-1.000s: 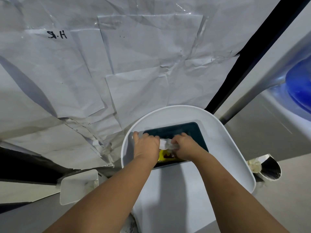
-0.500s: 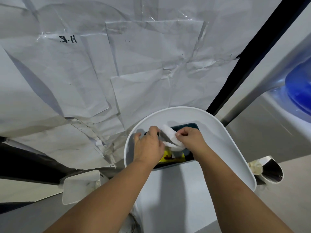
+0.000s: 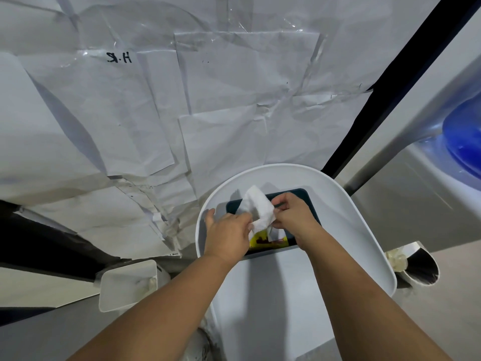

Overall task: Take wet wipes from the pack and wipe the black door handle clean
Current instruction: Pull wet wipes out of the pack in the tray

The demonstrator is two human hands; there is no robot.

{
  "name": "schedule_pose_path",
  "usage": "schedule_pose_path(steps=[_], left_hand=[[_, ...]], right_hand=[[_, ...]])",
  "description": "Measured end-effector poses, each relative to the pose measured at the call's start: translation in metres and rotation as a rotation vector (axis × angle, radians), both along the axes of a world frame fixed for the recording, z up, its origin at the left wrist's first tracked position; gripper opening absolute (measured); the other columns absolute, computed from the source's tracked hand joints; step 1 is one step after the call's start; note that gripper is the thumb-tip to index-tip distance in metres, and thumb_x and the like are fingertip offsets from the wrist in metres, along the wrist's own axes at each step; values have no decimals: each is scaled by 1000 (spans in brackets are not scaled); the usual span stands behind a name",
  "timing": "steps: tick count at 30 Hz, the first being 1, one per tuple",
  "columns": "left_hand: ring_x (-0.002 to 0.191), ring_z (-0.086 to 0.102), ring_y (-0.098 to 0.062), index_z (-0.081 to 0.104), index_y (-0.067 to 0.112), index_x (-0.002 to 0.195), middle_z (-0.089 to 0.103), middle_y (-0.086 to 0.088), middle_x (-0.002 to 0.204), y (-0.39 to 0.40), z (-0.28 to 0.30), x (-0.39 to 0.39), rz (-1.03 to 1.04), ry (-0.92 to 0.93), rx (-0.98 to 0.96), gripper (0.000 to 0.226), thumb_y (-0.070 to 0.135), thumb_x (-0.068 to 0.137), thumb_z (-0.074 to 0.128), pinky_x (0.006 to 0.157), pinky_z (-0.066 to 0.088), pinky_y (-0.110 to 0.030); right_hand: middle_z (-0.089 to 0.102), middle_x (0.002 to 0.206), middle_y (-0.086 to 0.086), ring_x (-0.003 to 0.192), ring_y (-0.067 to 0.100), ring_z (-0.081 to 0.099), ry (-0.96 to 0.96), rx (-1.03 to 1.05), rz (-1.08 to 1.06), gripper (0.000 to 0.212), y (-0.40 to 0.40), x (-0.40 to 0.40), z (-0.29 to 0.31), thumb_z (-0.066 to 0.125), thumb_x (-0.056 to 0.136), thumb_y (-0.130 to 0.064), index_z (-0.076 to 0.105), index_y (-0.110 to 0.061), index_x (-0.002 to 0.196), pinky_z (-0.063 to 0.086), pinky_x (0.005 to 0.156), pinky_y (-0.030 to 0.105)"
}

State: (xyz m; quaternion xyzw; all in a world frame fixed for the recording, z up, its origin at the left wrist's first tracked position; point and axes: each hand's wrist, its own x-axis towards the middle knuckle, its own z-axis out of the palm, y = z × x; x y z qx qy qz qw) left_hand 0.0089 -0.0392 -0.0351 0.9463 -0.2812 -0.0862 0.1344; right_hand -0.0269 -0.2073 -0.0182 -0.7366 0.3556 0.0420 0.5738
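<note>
A dark teal wet wipe pack (image 3: 303,198) with a yellow label lies on a white rounded stool seat (image 3: 359,230). A white wet wipe (image 3: 260,207) stands up out of the pack's opening. My right hand (image 3: 292,217) pinches the wipe on its right side. My left hand (image 3: 229,231) sits over the pack's left end, and its fingertips hold the wipe's lower left part. No black door handle can be made out; a black bar (image 3: 395,82) runs diagonally at the upper right.
Crumpled white paper (image 3: 182,113) taped with clear film covers the surface behind the stool. A small white bin (image 3: 127,287) stands at the lower left. A shiny metal tube end (image 3: 419,264) sits at the right, with a blue object (image 3: 466,142) above it.
The wipe has come further up out of the pack, from a small tuft to a tall folded strip. My right hand has lifted with it; my left hand stays over the pack.
</note>
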Motion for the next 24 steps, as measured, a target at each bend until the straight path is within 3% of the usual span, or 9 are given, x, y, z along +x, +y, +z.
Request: schedule_pose_path(steps=[3, 8, 11, 14, 19, 22, 24], left_hand=[[84, 54, -16, 60, 32, 103, 56, 9, 76, 6, 4, -1, -49, -53, 137, 19, 22, 91, 49, 117, 7, -49], [91, 52, -16, 66, 33, 106, 62, 8, 75, 4, 1, 1, -113, -66, 215, 30, 18, 85, 50, 116, 0, -49], [99, 49, -18, 72, 32, 95, 61, 9, 75, -1, 3, 3, -166, -62, 377, 26, 20, 87, 49, 114, -2, -56], [103, 46, -22, 67, 26, 85, 55, 5, 76, -6, 5, 3, -209, -42, 471, 22, 21, 89, 46, 112, -4, -64], [108, 46, -23, 67, 29, 111, 52, 3, 106, -6, 0, 6, -222, -58, 399, 30, 22, 88, 51, 110, -5, -68], [104, 48, -18, 71, 33, 102, 60, 11, 94, -9, 1, 5, -255, -57, 393, 37, 8, 77, 61, 102, -23, -67], [104, 49, -17, 72, 33, 95, 63, 10, 90, -9, 2, 5, -292, -56, 405, 35, 5, 75, 65, 96, -33, -65]], right_hand=[[60, 94, 10, 88, 29, 60, -21, -109, -65, 25, -7, 2, 2, 45, 83, 2, 57, -18, 90, 60, 73, 42], [56, 91, 12, 69, 23, 47, -99, -109, -91, 43, -8, 6, 12, 26, 83, 3, 59, -24, 81, 41, 60, 33], [61, 103, 19, 74, 24, 52, -174, -71, -139, 44, -3, 9, 21, 28, 75, 5, 65, -19, 74, 43, 66, 33], [65, 102, 11, 86, 22, 56, -263, -16, -216, 36, -3, 11, 35, 38, 76, 2, 69, -16, 71, 46, 78, 32], [60, 91, 1, 85, 16, 52, -316, 50, -228, 15, -4, 12, 45, 56, 78, -9, 64, -16, 67, 39, 72, 27], [59, 105, 1, 92, 17, 54, -269, -42, -208, 20, -4, 12, 36, 53, 79, -8, 64, -24, 73, 46, 77, 29], [56, 112, 1, 96, 18, 54, -221, -120, -216, 36, -5, 10, 33, 48, 75, 0, 64, -31, 80, 51, 82, 31]])
